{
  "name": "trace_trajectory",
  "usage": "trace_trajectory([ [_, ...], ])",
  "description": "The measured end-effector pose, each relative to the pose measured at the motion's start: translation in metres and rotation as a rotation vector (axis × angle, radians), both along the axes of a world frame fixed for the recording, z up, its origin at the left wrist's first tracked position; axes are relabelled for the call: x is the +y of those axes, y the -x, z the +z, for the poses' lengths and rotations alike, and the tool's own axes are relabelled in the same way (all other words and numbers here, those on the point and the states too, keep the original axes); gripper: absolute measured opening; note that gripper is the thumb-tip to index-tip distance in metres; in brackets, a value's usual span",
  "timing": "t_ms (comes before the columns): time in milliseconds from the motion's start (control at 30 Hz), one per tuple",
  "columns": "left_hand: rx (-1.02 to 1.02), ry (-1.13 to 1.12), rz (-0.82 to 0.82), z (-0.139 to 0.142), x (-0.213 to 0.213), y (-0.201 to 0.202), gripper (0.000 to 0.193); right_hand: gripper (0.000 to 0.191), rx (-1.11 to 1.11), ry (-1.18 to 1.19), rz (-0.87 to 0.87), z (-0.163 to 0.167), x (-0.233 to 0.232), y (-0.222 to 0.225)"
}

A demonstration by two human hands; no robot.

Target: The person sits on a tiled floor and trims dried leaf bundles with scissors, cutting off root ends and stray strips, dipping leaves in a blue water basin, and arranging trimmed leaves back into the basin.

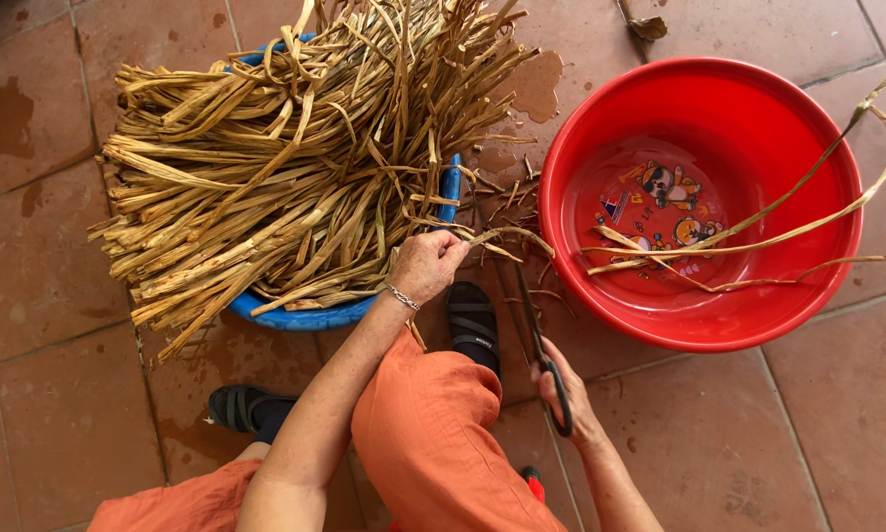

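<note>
**dried strips, blue basin, scissors, red basin: layout**

far left: bare terracotta floor tiles (39, 296) with damp patches, open room out to the frame edge.

left of centre: a blue basin (305, 317) on the floor, heaped with dried tan plant strips (285, 167). the strips overhang the rim on the left and top sides; only the lower and right rim show.

centre: the left hand (425, 264) sits at the right rim of the blue basin, fingers pinched closed on one strip end (502, 236) that trails right toward the red basin. a thin bracelet (401, 297) circles the wrist. below it, orange trousers (433, 433) and two black sandals (474, 325).

right of centre: the right hand (566, 394) is closed through the handles of black scissors (536, 340), blades pointing up into the narrow gap between the basins; blade opening cannot be told.

right: a red basin (758, 305) holding shallow water and a few long strips (748, 241), some overhanging its right rim. open tiles lie below and right.
</note>
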State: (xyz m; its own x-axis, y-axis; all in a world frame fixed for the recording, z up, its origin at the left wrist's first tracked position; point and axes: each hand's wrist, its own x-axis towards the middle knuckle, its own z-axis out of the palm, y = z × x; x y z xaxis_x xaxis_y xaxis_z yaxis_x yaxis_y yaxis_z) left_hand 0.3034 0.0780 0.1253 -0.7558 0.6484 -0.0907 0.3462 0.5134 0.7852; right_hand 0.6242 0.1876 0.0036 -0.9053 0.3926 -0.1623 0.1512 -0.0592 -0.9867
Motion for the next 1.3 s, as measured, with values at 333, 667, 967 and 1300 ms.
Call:
trace_trajectory([
  [333, -0.283, 0.117, 0.001, -0.003, -0.018, 0.001, 0.024, 0.074, -0.090, 0.045, -0.007, 0.044, -0.002, 0.104],
  [667, -0.453, -0.219, 0.162, -0.069, -0.032, 0.023, 0.021, 0.052, -0.168, -0.125, -0.089, 0.018, 0.000, 0.060],
  [967, -0.716, -0.860, 0.350, -0.002, -0.041, 0.056, 0.023, 0.071, -0.755, -1.006, -0.059, -0.050, 0.007, -0.042],
  [1300, -0.480, -0.844, 0.301, 0.063, -0.067, 0.074, 0.022, 0.040, -0.895, -0.877, 0.131, -0.027, 0.056, 0.036],
])
